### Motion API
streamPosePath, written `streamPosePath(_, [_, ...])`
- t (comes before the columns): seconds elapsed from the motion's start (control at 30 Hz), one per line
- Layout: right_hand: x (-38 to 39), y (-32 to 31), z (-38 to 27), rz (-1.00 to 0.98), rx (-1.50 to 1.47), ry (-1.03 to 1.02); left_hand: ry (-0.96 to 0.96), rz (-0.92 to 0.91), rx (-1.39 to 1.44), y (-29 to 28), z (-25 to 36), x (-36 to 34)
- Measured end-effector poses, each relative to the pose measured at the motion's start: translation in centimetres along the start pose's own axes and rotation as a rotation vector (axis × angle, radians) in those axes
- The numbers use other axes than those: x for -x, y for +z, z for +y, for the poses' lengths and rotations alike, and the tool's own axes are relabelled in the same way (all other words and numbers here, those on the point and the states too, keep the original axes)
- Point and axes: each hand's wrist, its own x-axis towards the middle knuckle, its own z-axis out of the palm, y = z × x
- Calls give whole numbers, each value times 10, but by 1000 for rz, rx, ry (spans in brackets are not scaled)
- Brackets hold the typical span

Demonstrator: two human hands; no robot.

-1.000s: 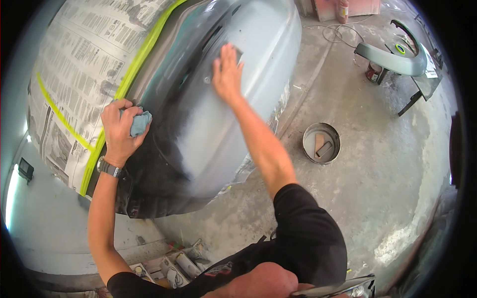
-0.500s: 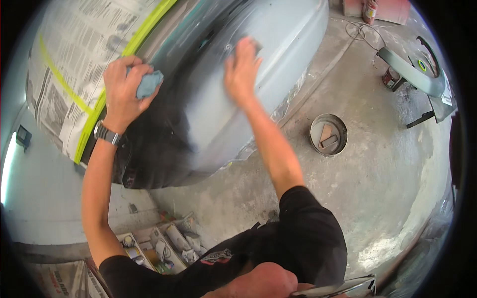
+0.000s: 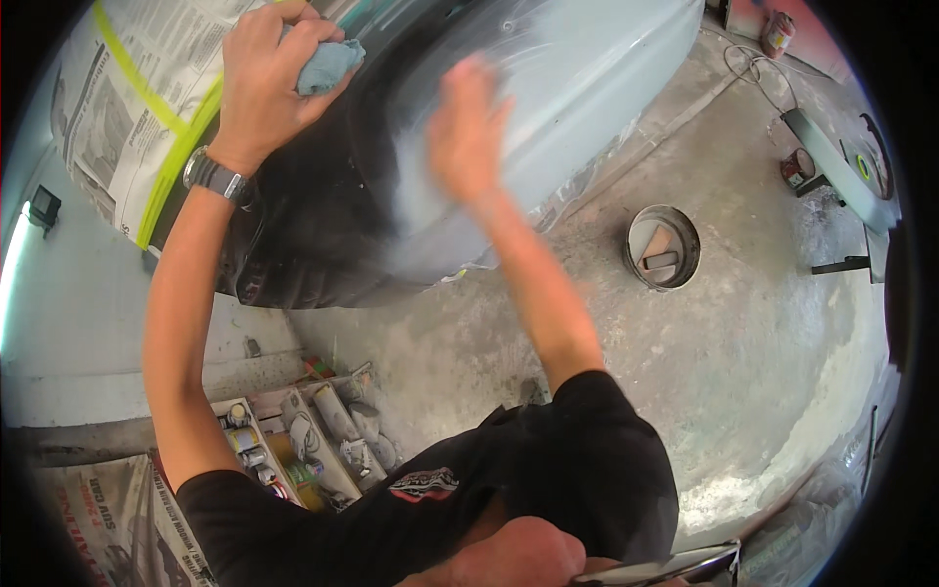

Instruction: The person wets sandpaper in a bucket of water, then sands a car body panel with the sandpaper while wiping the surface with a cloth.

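1. My left hand [image 3: 262, 88] is curled, its fingers closed around a crumpled blue cloth [image 3: 331, 68], which bulges out on the right side of my grip.
2. I wear a wristwatch [image 3: 212, 176] with a dark strap on that wrist.
3. In my view this hand lies over the border between the newspaper [image 3: 108, 137] covering part of the car and the bare bodywork; I cannot tell whether it presses there.
4. Yellow-green tape [image 3: 174, 186] runs along the edge of that newspaper.
5. My right hand [image 3: 468, 132] is over the pale part of the grey car panel [image 3: 558, 108], fingers pointing away from me. It is blurred, so I cannot tell whether my fingers hold anything beneath them.
6. The panel stretches ahead of me, from upper middle down toward my left, its pale surface blending into a black end [image 3: 313, 230] between my forearms.
7. On the concrete floor [image 3: 763, 352], to the right of my right forearm, stands a round bucket [image 3: 691, 240]. A tan block [image 3: 657, 240] and a dark block [image 3: 661, 260] lie in it, close together.
8. Farther right, a curved grey car part [image 3: 836, 164] rests on a stand, with a can [image 3: 797, 168] near it.
9. At lower left, beside my black shirt [image 3: 606, 460], is a compartmented box [image 3: 337, 470] crowded with containers.
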Motion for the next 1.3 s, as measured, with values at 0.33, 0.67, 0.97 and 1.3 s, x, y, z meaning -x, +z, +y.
streamPosePath(0.33, [-59, -43, 86, 85, 16, 228, -5, 10, 40, -2, -2, 0])
streamPosePath(0.67, [109, -16, -23, -273, -36, 240, -60, -49, 79, -5, -3, 3])
streamPosePath(0.97, [-31, -32, 86, 173, 75, 403, -47, -32, 74, -1, 1, -4])
streamPosePath(1.3, [51, -27, 37, -78, 19, 245, 23, 8, 34, -4, 0, -6])
